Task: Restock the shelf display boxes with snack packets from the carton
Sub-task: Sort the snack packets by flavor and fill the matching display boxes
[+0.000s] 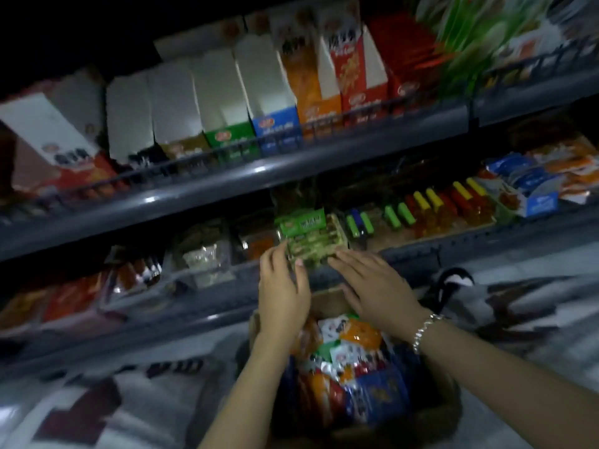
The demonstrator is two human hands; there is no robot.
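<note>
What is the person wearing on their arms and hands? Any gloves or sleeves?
No gloves and no sleeves in view: both forearms are bare. The right hand has a silvery beaded bracelet around its wrist. The left hand shows no bracelet, watch or ring that I can make out.

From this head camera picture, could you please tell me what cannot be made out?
- Print on the green packets: blurred and too small in the head view.
- Bottom of the carton: hidden by the snack packets heaped in it.
- Left hand fingertips: motion-blurred, so its hold on the green packets is unclear.
- Top shelf's right end: smeared by motion.
</note>
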